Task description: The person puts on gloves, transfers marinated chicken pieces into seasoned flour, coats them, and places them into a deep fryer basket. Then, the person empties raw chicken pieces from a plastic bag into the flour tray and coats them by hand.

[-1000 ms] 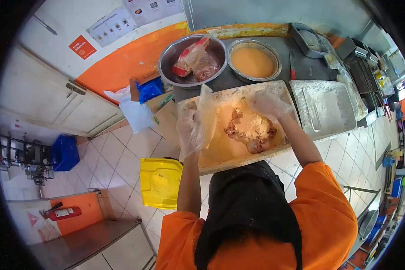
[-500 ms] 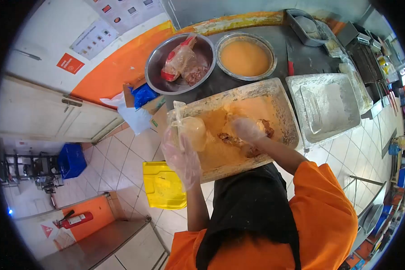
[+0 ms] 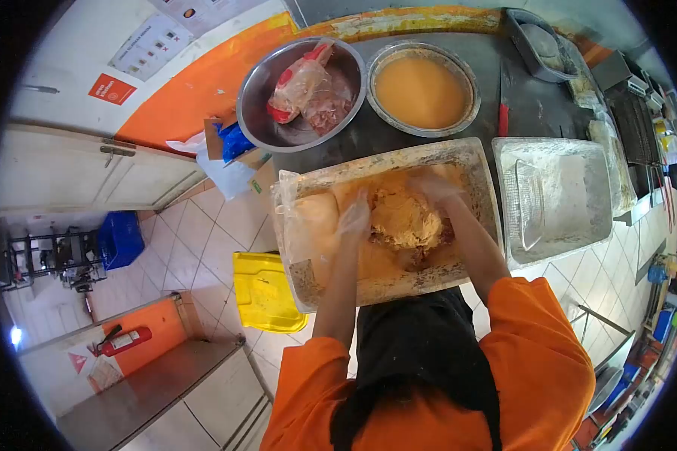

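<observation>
A wide tub [image 3: 483, 169] of orange flour mix stands in front of me. Chicken-like meat pieces [image 3: 444, 233], dark and reddish, lie mid-tub, largely buried under a heap of flour [image 3: 406, 216]. At the heap's left side is my left hand [image 3: 356, 216], in a clear plastic glove, fingers stretched out and holding nothing visible. My right hand [image 3: 435, 188], gloved too, is at the heap's far right edge in the flour; its fingers are smeared by motion. A clear plastic jug [image 3: 314, 214] rests in the tub's left end, beside my left hand.
Behind the tub are a steel bowl [image 3: 252, 120] with bagged raw meat [image 3: 308, 90] and a pan of orange liquid [image 3: 420, 92]. To the right, a floury tray [image 3: 598, 218] holds a wire basket [image 3: 525, 203]. A red-handled knife [image 3: 503, 119] lies nearby; a yellow plastic piece [image 3: 267, 293] is left below.
My left hand has let go of the jug and moved right to the meat. My right hand has moved away from me to the far side. Flour now covers most of the meat.
</observation>
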Motion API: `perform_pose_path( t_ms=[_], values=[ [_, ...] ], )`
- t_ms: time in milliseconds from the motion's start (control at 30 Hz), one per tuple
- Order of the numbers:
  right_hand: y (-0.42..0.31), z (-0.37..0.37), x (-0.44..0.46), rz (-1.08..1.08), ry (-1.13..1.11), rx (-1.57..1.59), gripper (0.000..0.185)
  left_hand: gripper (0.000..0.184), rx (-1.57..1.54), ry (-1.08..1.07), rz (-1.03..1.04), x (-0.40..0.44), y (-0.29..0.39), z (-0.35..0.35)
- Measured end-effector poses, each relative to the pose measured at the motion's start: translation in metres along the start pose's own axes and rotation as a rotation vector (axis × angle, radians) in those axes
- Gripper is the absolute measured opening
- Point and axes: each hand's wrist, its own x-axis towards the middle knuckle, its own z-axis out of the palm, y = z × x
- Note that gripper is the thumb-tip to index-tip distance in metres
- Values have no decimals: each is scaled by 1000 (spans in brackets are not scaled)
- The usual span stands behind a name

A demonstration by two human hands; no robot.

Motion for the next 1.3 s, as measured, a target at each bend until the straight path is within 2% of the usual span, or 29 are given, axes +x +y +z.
perform_pose_path(
  t_ms=[33,100,133,200,267,333,400,500,567,633,667,700,733,767,800,833,867,900,933,1000,1067,1167,1233,1300],
  values=[
    [-28,-12,-5,48,-91,74,55,80,-17,-32,17,1,6,-2],
    [-100,-45,-39,156,-162,192,54,82,-45,192,281,33,-27,33],
    [-145,-66,-66,211,-133,228,52,82,-40,124,226,28,-21,28],
    [-160,-79,-87,171,-75,260,48,81,-32,-13,110,7,-4,8],
    [-131,-82,-102,-16,-18,251,45,79,-22,-22,75,-11,-8,10],
    [-90,-87,-109,-136,-29,-171,49,79,-17,-23,39,-33,-19,15],
    [-72,-75,-98,-35,-104,-124,53,78,-15,-16,2,-46,-26,17],
    [-71,-54,-82,342,-215,504,59,76,-11,-97,127,-14,-47,42],
    [-90,-38,-85,433,-179,724,60,75,-10,-155,212,13,-60,69],
    [-88,-33,-76,-63,-231,109,57,73,-171,-121,167,14,-37,72],
    [-87,-29,-78,-107,-197,53,55,72,-334,-66,74,10,-22,76],
    [-93,-30,-84,-150,-160,-5,53,72,-490,-80,79,0,-9,70],
    [-121,-52,-108,4,-66,185,51,73,-646,-94,83,-11,4,64],
    [-136,-62,-123,161,25,370,48,75,-800,-175,186,-21,11,55],
    [-130,-57,-128,72,1,560,48,78,-957,-256,290,-27,12,51],
    [-119,-54,-133,-20,-16,749,48,74,-969,-196,415,-30,6,53],
    [-108,-54,-132,-18,9,842,49,69,-975,-133,545,-36,0,55],
    [-97,-54,-131,-18,35,935,50,66,-911,-54,502,-40,1,47],
    [-84,-55,-122,82,96,933,52,64,-845,21,455,-45,3,39],
    [-73,-58,-100,296,122,951,55,61,-563,201,12,-71,26,6],
    [-67,-64,-76,513,60,974,57,63,-853,85,-48,-42,13,13],
    [-103,-51,-47,399,188,887,56,67,-1289,-109,-113,35,-10,36],
    [-128,-53,-55,239,53,587,52,68,-1406,-161,-124,37,-11,44],
    [-132,-61,-63,48,-10,260,48,67,-1359,-125,-61,36,-4,46]
  ],
)
